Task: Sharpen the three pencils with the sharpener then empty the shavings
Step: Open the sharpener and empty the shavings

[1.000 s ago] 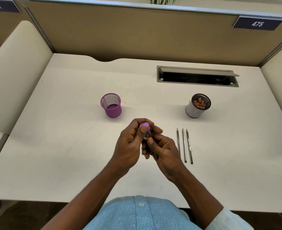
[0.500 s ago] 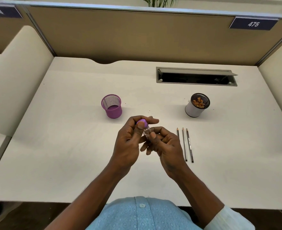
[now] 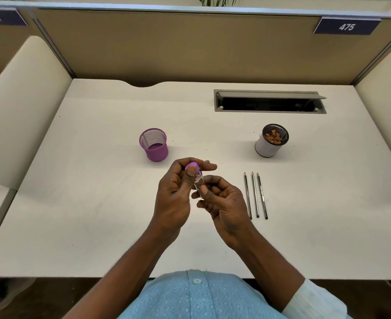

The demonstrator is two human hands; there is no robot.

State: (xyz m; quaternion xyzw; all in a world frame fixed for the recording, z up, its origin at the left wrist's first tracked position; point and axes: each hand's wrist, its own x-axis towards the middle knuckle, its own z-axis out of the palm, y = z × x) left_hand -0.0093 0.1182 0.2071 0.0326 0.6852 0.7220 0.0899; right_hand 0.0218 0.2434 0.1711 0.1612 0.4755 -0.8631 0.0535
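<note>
Two hands: both on one sharpener [image 3: 198,179], held just above the desk [image 3: 86,203], between the two cups.
Left hand [image 3: 173,196]: thumb and fingers pinch the purple cap [image 3: 192,166].
Right hand [image 3: 222,203]: thumb and fingertips pinch the clear barrel [image 3: 199,184]; the other fingers curl loosely.
Step, by my guess: joining cap and barrel. Keep them in line, twist gently, and hold the barrel's mouth upward.
Count: one purple mesh cup [image 3: 154,146], one sharpener, three pencils [image 3: 255,194] side by side with points away, and one white cup [image 3: 267,147] holding shavings [image 3: 274,136].
</note>
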